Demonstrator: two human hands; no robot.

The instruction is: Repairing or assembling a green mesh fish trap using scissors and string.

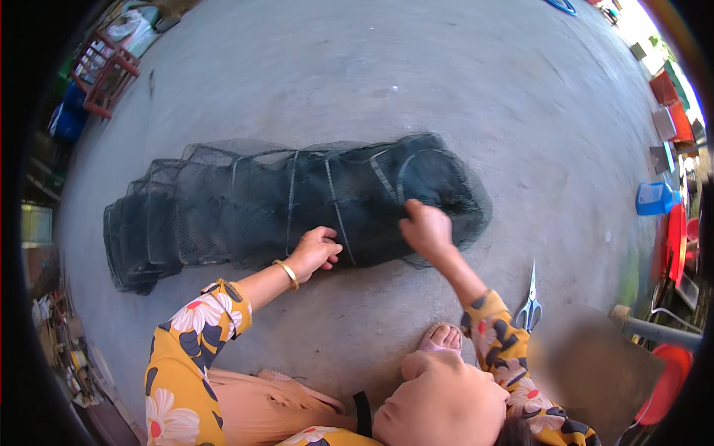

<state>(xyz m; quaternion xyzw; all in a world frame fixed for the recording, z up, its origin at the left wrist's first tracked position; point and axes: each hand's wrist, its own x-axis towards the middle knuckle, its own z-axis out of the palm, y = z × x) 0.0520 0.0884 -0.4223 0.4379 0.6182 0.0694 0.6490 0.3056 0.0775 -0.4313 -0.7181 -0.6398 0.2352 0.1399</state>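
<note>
Mid-floor (275,82), between its cluttered left and right edges, the dark mesh net (216,215) lies laid out lengthwise, its handling seemingly unfinished, left hand (314,253) and right hand (428,229) curled at it, whether gripping I can't tell.

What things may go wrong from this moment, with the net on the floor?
The dark mesh net might snag on the gold bracelet, worn just behind the left hand. The scissors lie on the floor beside the right sleeve, so a careless sideways move might bring a cut.
</note>
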